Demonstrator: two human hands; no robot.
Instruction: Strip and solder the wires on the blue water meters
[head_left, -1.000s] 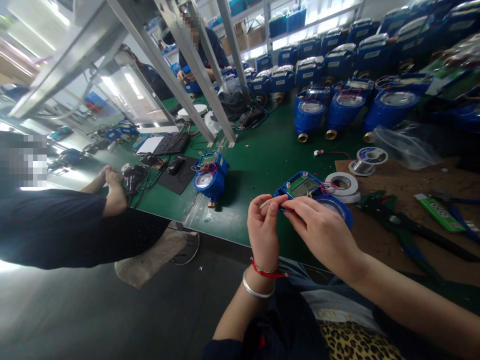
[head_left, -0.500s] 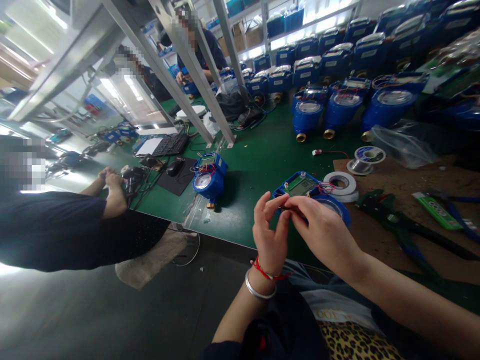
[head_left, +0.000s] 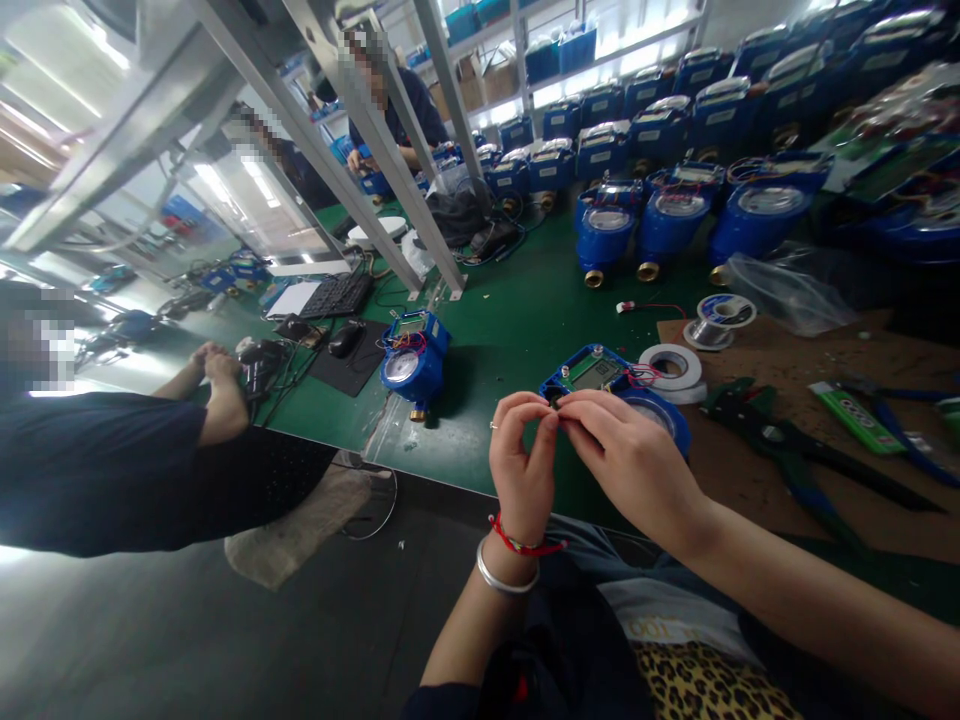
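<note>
Fingertips of my left hand and my right hand meet in a pinch at the near left corner of a blue meter. Between them is a small dark item, too small to name. The meter lies on the green table with its circuit board and small display uncovered; red wires run from the board's right side. My right hand partly covers the round dial. A red cord and a silver bangle circle my left wrist.
Another blue meter stands to the left. Tape, a solder spool and green-handled pliers lie right. Several meters line the back. A co-worker's arms rest at far left, near a mouse and keyboard.
Both hands have stayed together at the meter's corner, and my left fingers have curled into a rounder pinch. The whole view has shifted slightly.
</note>
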